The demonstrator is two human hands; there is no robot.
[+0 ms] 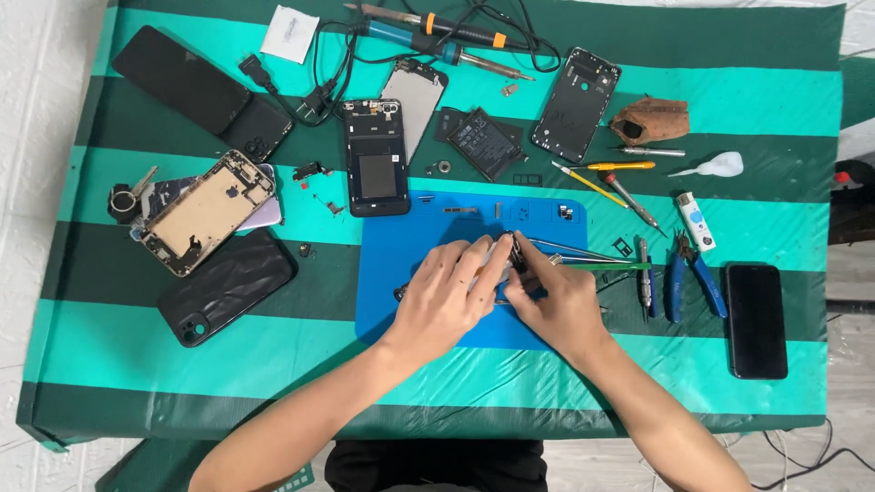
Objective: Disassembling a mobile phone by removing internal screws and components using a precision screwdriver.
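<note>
Lying at the far left edge of the striped cloth, a small white square packet (290,33) sits flat beside a black cable; a dark rectangular battery (484,142) with a pale label rests further right, and a white oblong lighter (695,221) lies near the blue pliers (690,278). On the blue mat (392,246), the left hand (444,296) curls its fingers onto a small phone part (504,260) — the right hand (558,303) pinches the same piece from the other side, fingers closed together.
</note>
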